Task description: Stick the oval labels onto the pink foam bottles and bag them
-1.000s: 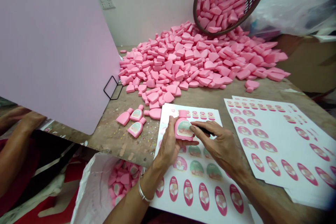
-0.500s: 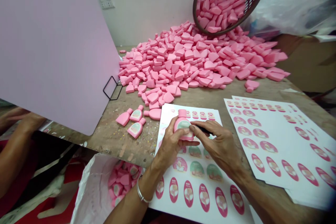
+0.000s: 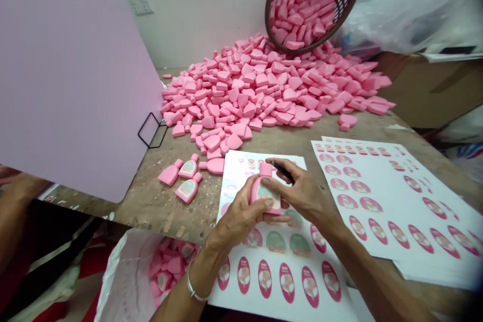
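The left hand [image 3: 239, 217], metal bangle [image 3: 194, 290] at its wrist, grips a pink bottle-shaped foam piece [image 3: 265, 192] above a white sheet of pink oval labels [image 3: 241, 173]. The right hand [image 3: 302, 193] pinches a slim dark tool [image 3: 282, 171] (tip hidden) just beside the piece. Left of the sheet lie three labelled pink foam bottles [image 3: 187, 181]; beyond it, a heap of pink foam shapes [image 3: 241, 90] reaches a tilted brown woven basket [image 3: 302, 5].

Silver bangle [image 3: 194, 288] on left wrist [image 3: 204, 274]
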Motion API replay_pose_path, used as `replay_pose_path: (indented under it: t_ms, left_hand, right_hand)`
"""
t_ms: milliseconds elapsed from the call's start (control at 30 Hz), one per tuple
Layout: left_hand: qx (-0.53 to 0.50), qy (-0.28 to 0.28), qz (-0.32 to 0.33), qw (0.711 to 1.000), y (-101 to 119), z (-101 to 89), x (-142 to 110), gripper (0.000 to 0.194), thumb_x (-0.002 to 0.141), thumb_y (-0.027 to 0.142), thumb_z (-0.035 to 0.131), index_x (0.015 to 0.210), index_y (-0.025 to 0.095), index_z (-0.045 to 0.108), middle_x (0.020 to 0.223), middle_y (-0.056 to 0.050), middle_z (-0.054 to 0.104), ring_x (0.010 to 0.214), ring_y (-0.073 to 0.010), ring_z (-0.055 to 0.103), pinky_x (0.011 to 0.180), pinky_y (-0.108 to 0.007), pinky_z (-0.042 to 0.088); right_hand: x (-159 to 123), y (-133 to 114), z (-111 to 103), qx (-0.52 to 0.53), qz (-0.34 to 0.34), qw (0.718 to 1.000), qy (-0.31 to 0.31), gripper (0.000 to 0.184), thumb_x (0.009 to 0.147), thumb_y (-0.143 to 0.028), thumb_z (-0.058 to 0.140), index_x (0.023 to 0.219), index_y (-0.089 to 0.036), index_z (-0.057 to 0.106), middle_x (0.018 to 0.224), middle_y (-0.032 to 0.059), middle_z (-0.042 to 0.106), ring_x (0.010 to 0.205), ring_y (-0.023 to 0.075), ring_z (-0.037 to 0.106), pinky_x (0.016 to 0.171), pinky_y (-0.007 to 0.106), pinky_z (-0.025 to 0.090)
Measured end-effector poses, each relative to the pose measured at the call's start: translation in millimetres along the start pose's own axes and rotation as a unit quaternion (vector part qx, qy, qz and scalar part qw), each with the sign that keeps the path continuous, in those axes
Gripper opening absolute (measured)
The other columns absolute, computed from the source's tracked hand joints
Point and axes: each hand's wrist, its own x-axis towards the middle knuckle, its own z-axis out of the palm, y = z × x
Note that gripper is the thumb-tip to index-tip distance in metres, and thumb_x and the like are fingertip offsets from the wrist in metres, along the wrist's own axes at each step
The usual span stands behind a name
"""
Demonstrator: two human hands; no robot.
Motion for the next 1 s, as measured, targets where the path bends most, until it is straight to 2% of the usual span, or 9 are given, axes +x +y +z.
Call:
replay_pose_path:
  t_ms: [267,367,433,500,600,700,800,933,1000]
  left_hand:
    - [-0.008,0.045,0.014,0.999,-4.8,-7.9,-8.4,0.032,0.087,0.030,0.060,0.113,0.015,0.054,0.100,-0.010,0.068,0.088,-0.0205,0.067,0.081,-0.034,0.053]
    - [0.077,0.171,0.032,0.982,2.4,-30.4,-20.3,0.034,0.087,0.043,0.056,0.107,0.015,0.055,0.093,-0.009,0.068,0.077,-0.0200,0.066,0.070,-0.032,0.053]
    - [0.220,0.303,0.068,0.925,10.8,-53.5,-29.3,0.036,0.087,0.049,0.052,0.099,0.016,0.057,0.083,-0.006,0.066,0.070,-0.0191,0.064,0.065,-0.031,0.050]
    - [0.392,0.388,0.112,0.827,19.0,-76.4,-35.5,0.036,0.087,0.051,0.049,0.085,0.016,0.060,0.073,-0.004,0.061,0.067,-0.0197,0.060,0.065,-0.031,0.048]
    - [0.533,0.418,0.169,0.716,26.7,-97.0,-36.9,0.031,0.086,0.046,0.049,0.083,0.018,0.063,0.083,-0.008,0.062,0.083,-0.0252,0.058,0.077,-0.038,0.047]
    - [0.578,0.425,0.227,0.658,29.8,-98.1,-31.8,0.025,0.086,0.037,0.051,0.098,0.019,0.064,0.104,-0.012,0.061,0.101,-0.0284,0.055,0.090,-0.045,0.043]
    - [0.564,0.397,0.226,0.688,32.4,-89.9,-22.8,0.023,0.088,0.035,0.048,0.096,0.020,0.064,0.101,-0.011,0.064,0.093,-0.0252,0.058,0.081,-0.040,0.048]
    - [0.460,0.336,0.165,0.805,34.4,-73.8,0.0,0.029,0.089,0.039,0.047,0.082,0.018,0.065,0.078,-0.006,0.066,0.074,-0.0199,0.061,0.068,-0.032,0.051]
    - [0.381,0.323,0.169,0.850,32.6,-62.6,14.5,0.027,0.087,0.040,0.051,0.089,0.017,0.066,0.084,-0.007,0.068,0.080,-0.0207,0.063,0.073,-0.032,0.052]
  right_hand:
    - [-13.6,23.5,-5.4,0.052,0.075,0.990,-0.103,0.074,0.061,-0.048,0.079,0.128,-0.026,0.053,0.132,0.0114,0.056,0.116,0.0315,0.058,0.085,0.039,0.055]
    - [15.0,36.3,-16.5,-0.005,0.049,0.996,-0.078,0.065,0.064,-0.049,0.076,0.121,-0.023,0.058,0.121,0.0117,0.063,0.106,0.0300,0.063,0.080,0.038,0.055]
    - [49.5,38.6,-15.2,-0.040,0.035,0.998,-0.043,0.049,0.070,-0.049,0.069,0.110,-0.021,0.064,0.108,0.0104,0.068,0.095,0.0261,0.065,0.076,0.034,0.053]
    - [87.9,35.3,-1.2,-0.060,0.033,0.997,-0.041,0.036,0.072,-0.047,0.066,0.094,-0.019,0.069,0.094,0.0072,0.070,0.086,0.0223,0.064,0.069,0.029,0.049]
    - [137.3,27.6,38.3,-0.054,0.057,0.993,-0.088,0.032,0.065,-0.048,0.071,0.065,-0.017,0.065,0.059,0.0007,0.060,0.061,0.0159,0.056,0.051,0.025,0.036]
    - [166.8,24.5,75.0,-0.036,0.107,0.987,-0.118,0.040,0.054,-0.046,0.079,0.048,-0.017,0.052,0.040,-0.0037,0.042,0.044,0.0103,0.041,0.043,0.024,0.024]
    - [175.1,23.5,87.8,0.012,0.133,0.983,-0.128,0.046,0.051,-0.046,0.081,0.047,-0.020,0.042,0.038,-0.0063,0.035,0.040,0.0072,0.030,0.041,0.024,0.019]
    - [152.4,12.6,78.6,0.113,0.114,0.980,-0.119,0.051,0.060,-0.056,0.072,0.055,-0.022,0.035,0.045,-0.0081,0.031,0.045,0.0062,0.023,0.043,0.024,0.019]
    - [125.8,2.6,74.0,0.160,0.110,0.974,-0.121,0.051,0.067,-0.063,0.063,0.059,-0.023,0.033,0.049,-0.0083,0.029,0.047,0.0069,0.022,0.044,0.024,0.022]
